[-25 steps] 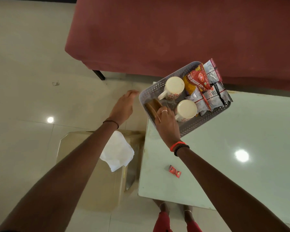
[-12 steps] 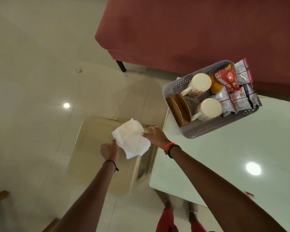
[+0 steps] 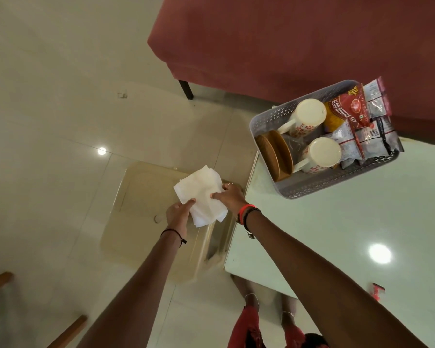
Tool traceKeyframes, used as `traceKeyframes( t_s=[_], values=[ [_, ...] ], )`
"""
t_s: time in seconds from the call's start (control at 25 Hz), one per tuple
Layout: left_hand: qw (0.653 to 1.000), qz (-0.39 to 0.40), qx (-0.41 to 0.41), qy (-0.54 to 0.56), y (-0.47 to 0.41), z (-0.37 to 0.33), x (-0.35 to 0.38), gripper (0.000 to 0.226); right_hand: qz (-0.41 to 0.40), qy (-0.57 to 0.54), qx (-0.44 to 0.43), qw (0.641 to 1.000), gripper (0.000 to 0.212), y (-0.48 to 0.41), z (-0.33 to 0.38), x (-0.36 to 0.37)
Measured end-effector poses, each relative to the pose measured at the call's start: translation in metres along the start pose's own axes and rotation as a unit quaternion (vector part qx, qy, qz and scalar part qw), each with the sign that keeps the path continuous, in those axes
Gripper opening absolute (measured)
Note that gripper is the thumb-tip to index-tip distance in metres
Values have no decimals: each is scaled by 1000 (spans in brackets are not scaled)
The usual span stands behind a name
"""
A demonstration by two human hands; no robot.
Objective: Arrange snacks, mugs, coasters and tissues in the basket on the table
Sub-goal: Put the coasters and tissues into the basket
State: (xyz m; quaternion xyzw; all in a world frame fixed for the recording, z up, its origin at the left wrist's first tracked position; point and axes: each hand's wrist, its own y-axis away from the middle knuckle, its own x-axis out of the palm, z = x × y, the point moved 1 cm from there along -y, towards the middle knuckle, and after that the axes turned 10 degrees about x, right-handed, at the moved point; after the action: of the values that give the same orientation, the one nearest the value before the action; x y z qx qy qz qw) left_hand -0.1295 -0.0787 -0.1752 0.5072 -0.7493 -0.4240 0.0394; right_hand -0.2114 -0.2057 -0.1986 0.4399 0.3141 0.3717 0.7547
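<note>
- The left hand (image 3: 177,214), a black thread round its wrist, is pinching the near-left corner of a stack of white tissues (image 3: 201,194), its thumb lying on top.
- The right hand (image 3: 230,198), wearing a ring and red and black wristbands, is gripping the stack's right edge between the thumb and curled fingers.
- The tissues are hanging between both hands above a beige plastic stool (image 3: 146,197), just left of the table's edge and outside the basket.
- The grey perforated basket (image 3: 319,189) is sitting at the far-left corner of the pale, glossy table (image 3: 337,234).
- Inside it, two brown coasters (image 3: 274,153) are standing on edge against the left wall.
- Two cream mugs with red patterns, one farther (image 3: 308,116) and one nearer (image 3: 320,153), are sitting beside the coasters, handles pointing towards them.
- Snack packets (image 3: 372,136), one red and several silver, are filling the right end and leaning over the rim.
- A small red wrapper (image 3: 377,290) is lying on the table, well apart from the basket.
- A maroon sofa (image 3: 299,41) is standing beyond the table.
</note>
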Motion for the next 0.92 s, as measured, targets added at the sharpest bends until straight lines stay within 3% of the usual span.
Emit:
traceKeyframes(
  t_s=[0.28,0.4,0.48,0.56,0.68,0.92],
  values=[
    [997,62,15,51,24,-18,-5,31,103,-142,-1,984,48,44,1,-28],
    [988,99,47,109,43,-34,0,11,122,-212,-33,969,70,63,0,-51],
    [977,135,74,145,54,-44,7,43,149,-231,-70,959,88,74,-1,-70],
    [968,178,109,142,65,-56,15,73,171,-219,-99,955,82,85,-2,-89],
    [944,255,195,81,79,-77,33,75,151,-172,-121,966,60,99,-5,-119],
    [853,306,327,-268,93,-108,68,66,32,-54,-138,988,50,118,-16,-171]
  ],
)
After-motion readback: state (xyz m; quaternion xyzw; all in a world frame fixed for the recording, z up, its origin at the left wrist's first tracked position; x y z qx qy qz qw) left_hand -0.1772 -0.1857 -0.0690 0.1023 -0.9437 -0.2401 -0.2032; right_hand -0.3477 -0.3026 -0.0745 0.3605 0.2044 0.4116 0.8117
